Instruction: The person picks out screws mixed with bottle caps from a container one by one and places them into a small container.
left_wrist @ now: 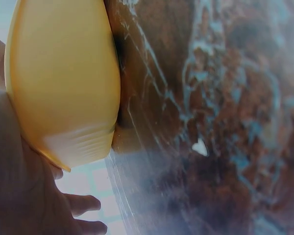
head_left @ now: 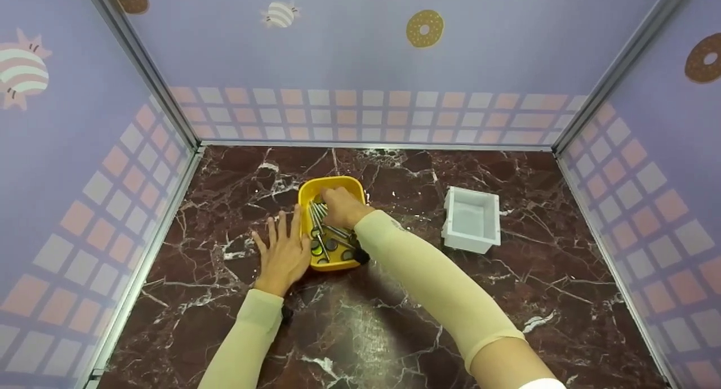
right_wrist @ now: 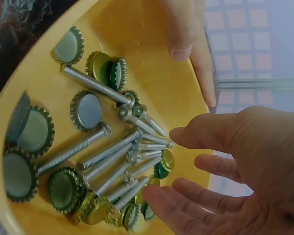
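Note:
A yellow plastic bin (head_left: 332,267) holds metal bolts (right_wrist: 95,85) and several crown bottle caps (right_wrist: 86,110), mixed together on its floor. My left hand (head_left: 283,259) rests against the bin's left side with its fingers spread. In the right wrist view, the thumb of that hand lies over the rim. My right hand (head_left: 342,208) reaches into the bin. The right wrist view shows its fingers (right_wrist: 210,198) loosely bent and parted beside the bolts and caps, with nothing seen between thumb and fingers. The left wrist view shows the bin's outer wall (left_wrist: 68,88).
A white rectangular box (head_left: 472,244) stands on the dark red marbled surface (head_left: 541,276), right of the yellow bin. Purple panels (head_left: 360,51) with pink and white squares enclose the back and both sides.

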Action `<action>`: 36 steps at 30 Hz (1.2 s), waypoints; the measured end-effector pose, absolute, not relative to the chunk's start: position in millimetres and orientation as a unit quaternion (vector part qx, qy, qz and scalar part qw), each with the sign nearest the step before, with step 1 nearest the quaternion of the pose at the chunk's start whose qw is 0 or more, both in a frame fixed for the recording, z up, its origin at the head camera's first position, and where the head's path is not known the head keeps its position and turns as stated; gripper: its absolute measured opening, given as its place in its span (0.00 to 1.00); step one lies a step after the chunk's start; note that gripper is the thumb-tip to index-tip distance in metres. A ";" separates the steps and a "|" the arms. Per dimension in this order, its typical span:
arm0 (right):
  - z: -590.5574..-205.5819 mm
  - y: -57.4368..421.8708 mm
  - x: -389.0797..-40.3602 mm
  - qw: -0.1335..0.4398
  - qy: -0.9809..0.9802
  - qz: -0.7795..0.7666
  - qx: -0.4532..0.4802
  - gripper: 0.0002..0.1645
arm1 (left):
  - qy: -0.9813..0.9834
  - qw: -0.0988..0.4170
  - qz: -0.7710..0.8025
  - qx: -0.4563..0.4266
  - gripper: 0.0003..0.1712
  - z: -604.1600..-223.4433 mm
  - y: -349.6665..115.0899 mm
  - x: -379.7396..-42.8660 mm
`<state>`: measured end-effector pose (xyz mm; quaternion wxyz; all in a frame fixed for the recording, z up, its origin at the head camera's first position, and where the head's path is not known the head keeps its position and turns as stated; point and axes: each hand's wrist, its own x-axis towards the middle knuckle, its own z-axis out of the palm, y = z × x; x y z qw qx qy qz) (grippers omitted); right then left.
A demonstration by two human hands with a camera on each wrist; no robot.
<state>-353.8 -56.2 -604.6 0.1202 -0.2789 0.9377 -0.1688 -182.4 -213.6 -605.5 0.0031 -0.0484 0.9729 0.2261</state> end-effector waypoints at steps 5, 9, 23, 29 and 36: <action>-606.6 -59.1 -353.9 0.133 0.946 -0.147 -0.258 0.38 | 0.973 0.005 0.226 -0.046 0.44 -606.1 -210.7 -183.4; -591.6 -60.2 -340.5 0.149 0.950 -0.130 -0.240 0.42 | 0.973 0.004 0.225 -0.044 0.44 -606.1 -210.8 -183.7; -550.6 -59.8 -292.9 0.191 0.956 -0.071 -0.211 0.51 | 0.972 0.006 0.228 -0.050 0.44 -606.5 -214.1 -182.3; -551.1 -60.1 -288.7 0.193 0.949 -0.088 -0.235 0.60 | 0.973 0.007 0.226 -0.054 0.44 -607.0 -216.6 -180.6; -581.1 -60.2 -304.4 0.194 0.946 -0.079 -0.246 0.55 | 0.972 0.008 0.229 -0.052 0.45 -608.4 -212.8 -182.8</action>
